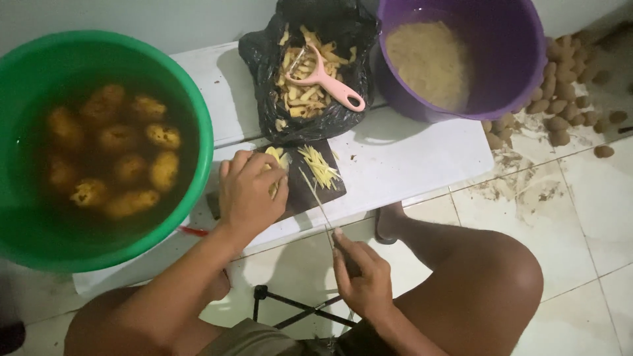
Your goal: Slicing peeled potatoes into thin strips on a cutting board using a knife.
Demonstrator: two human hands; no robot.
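My left hand (249, 192) presses down on a peeled potato piece (274, 155) on a dark cutting board (308, 191). My right hand (359, 275) grips the handle of a knife (316, 198), whose thin blade lies across the board beside my left fingers. A small heap of yellow potato strips (321, 166) lies on the board to the right of the blade.
A green basin (198, 112) of water with several peeled potatoes stands at left. A black bag (260, 59) of peelings holds a pink peeler (328, 82). A purple bucket (521, 59) holds cut potato. Unpeeled potatoes (564, 86) lie on the tiled floor at right.
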